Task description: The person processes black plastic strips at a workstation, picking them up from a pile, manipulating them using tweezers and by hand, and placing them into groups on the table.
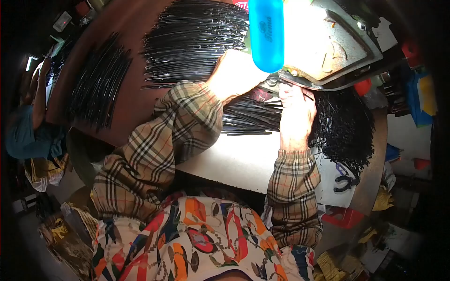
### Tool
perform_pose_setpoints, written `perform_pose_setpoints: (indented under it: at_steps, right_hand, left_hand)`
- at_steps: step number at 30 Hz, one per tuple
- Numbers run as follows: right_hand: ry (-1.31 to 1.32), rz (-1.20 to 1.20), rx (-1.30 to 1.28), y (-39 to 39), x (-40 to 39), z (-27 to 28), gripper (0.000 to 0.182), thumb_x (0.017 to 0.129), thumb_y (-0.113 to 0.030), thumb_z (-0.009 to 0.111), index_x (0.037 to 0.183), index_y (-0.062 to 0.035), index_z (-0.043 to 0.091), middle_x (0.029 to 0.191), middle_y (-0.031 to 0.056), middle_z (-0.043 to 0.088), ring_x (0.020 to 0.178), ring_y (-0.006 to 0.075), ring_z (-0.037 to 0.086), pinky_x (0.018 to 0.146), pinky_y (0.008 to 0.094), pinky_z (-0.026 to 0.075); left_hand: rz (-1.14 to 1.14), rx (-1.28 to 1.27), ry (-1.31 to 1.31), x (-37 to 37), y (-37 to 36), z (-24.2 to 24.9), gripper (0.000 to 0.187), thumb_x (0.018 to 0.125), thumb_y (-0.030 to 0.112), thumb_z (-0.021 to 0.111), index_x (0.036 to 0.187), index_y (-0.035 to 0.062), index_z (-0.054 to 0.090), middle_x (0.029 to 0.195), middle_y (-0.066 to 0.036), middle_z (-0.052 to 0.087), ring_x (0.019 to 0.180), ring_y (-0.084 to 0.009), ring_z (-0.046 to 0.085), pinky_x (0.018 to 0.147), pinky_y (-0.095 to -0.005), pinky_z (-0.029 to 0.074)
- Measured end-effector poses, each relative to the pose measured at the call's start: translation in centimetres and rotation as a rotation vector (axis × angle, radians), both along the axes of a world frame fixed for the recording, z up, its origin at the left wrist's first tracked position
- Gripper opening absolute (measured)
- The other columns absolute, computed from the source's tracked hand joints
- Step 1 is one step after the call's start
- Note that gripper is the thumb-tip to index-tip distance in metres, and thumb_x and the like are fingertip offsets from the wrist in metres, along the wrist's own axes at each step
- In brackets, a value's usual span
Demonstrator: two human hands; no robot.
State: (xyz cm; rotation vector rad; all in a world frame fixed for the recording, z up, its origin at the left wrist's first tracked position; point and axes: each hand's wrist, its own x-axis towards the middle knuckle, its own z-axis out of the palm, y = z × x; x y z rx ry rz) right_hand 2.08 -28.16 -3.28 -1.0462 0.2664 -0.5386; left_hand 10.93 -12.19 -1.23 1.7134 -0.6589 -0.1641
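While the left hand [238, 72] slants inward, the right hand [297, 111] points forward — grips unclear.

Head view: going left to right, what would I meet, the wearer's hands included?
Co-worker's teal clothing, leftmost black strands, left hand, right hand, right-hand heap of black strands, blue-and-yellow item.

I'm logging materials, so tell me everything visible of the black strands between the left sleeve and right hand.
The black strands are thin, straight and glossy, perhaps plastic. They lie loosely bunched, roughly side by side, crosswise in view, bordering the white surface. The right hand overlaps their right ends, so contact there is unclear.
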Motion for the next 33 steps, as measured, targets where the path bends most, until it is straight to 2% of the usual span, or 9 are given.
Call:
perform_pose_setpoints:
  at_steps: [8, 14, 17, 19, 21, 24, 26, 30, 33]
  right_hand:
    - [-0.059, 0.004, -0.008, 0.0, 0.1, 0.1, 0.011, 0.092, -0.002, 0.058, 0.102, 0.0029, 0.056, 0.094, 0.0133, 0.063, 0.082, 0.0208, 0.064, 0.077, 0.0327, 0.055]
    - [-0.036, -0.005, -0.003, -0.3, 0.4, -0.3, 0.011, 0.092, -0.001, 0.058, 0.102, 0.0010, 0.056, 0.097, 0.0133, 0.063, 0.083, 0.0223, 0.064, 0.077, 0.0332, 0.056]
    - [-0.015, -0.019, -0.022, -0.3, 0.4, -0.1, 0.012, 0.092, -0.002, 0.059, 0.103, 0.0011, 0.056, 0.097, 0.0145, 0.064, 0.082, 0.0229, 0.065, 0.077, 0.0339, 0.056]
    - [0.015, -0.037, -0.045, -0.2, 0.2, -0.1, 0.012, 0.092, -0.002, 0.059, 0.103, 0.0015, 0.056, 0.094, 0.0147, 0.065, 0.082, 0.0233, 0.066, 0.077, 0.0342, 0.056]
    - [0.025, -0.040, -0.051, -0.2, 0.3, -0.1, 0.013, 0.092, -0.003, 0.059, 0.103, 0.0018, 0.055, 0.091, 0.0149, 0.065, 0.082, 0.0235, 0.067, 0.077, 0.0345, 0.056]
    - [0.017, -0.025, -0.041, -0.4, 0.1, -0.3, 0.013, 0.092, -0.003, 0.059, 0.103, 0.0020, 0.055, 0.089, 0.0149, 0.065, 0.081, 0.0235, 0.067, 0.077, 0.0347, 0.056]
    - [-0.006, -0.011, -0.040, -0.4, 0.1, -0.4, 0.013, 0.092, -0.004, 0.059, 0.104, 0.0020, 0.055, 0.089, 0.0149, 0.065, 0.080, 0.0233, 0.066, 0.076, 0.0348, 0.056]
    - [0.033, -0.040, -0.072, 0.0, 0.1, 0.0, 0.014, 0.092, -0.004, 0.058, 0.104, 0.0028, 0.055, 0.091, 0.0163, 0.065, 0.078, 0.0236, 0.066, 0.077, 0.0354, 0.056]
    - [0.019, -0.053, -0.076, 0.0, 0.1, -0.2, 0.015, 0.092, -0.005, 0.058, 0.104, 0.0035, 0.054, 0.093, 0.0174, 0.064, 0.079, 0.0241, 0.066, 0.077, 0.0361, 0.056]
  left_hand:
    - [0.035, 0.054, -0.103, -0.1, -0.1, -0.2, 0.012, 0.086, 0.005, 0.057, 0.089, 0.0014, 0.068, 0.081, -0.002, 0.065, 0.069, -0.0083, 0.056, 0.062, -0.0226, 0.047]
    - [-0.031, 0.044, -0.252, 1.4, -0.5, -1.9, 0.010, 0.085, 0.006, 0.057, 0.083, 0.0022, 0.066, 0.073, -0.003, 0.062, 0.063, -0.0091, 0.055, 0.053, -0.0232, 0.044]
    - [-0.100, -0.061, -0.033, 1.3, -0.2, -1.7, 0.012, 0.087, 0.012, 0.060, 0.077, 0.0042, 0.063, 0.070, -0.003, 0.058, 0.055, -0.0071, 0.048, 0.045, -0.0212, 0.036]
    - [-0.196, -0.018, 0.266, 1.0, 0.5, 1.1, 0.015, 0.087, 0.015, 0.061, 0.075, 0.0044, 0.061, 0.070, -0.003, 0.057, 0.052, -0.0061, 0.044, 0.043, -0.0201, 0.032]
    - [-0.219, 0.176, 0.017, 1.9, 0.5, 1.6, 0.019, 0.077, 0.018, 0.060, 0.064, 0.0063, 0.065, 0.061, -0.002, 0.064, 0.053, -0.0101, 0.058, 0.055, -0.0256, 0.049]
    - [-0.209, 0.102, 0.136, 1.6, 0.4, 2.1, 0.019, 0.079, 0.016, 0.064, 0.064, 0.0039, 0.064, 0.061, -0.003, 0.063, 0.053, -0.0095, 0.057, 0.053, -0.0250, 0.048]
    - [-0.147, -0.120, 0.404, 0.6, 0.3, 2.3, 0.021, 0.080, 0.014, 0.066, 0.064, 0.0025, 0.063, 0.060, -0.003, 0.063, 0.052, -0.0087, 0.055, 0.051, -0.0241, 0.046]
    - [-0.160, -0.074, 0.455, 0.6, 0.6, 3.4, 0.022, 0.082, 0.012, 0.066, 0.064, 0.0020, 0.062, 0.059, -0.004, 0.061, 0.050, -0.0084, 0.053, 0.047, -0.0237, 0.043]
    - [-0.196, 0.130, 0.357, 1.2, 0.8, 3.5, 0.022, 0.082, 0.013, 0.066, 0.064, 0.0018, 0.062, 0.058, -0.004, 0.060, 0.049, -0.0080, 0.052, 0.045, -0.0235, 0.041]
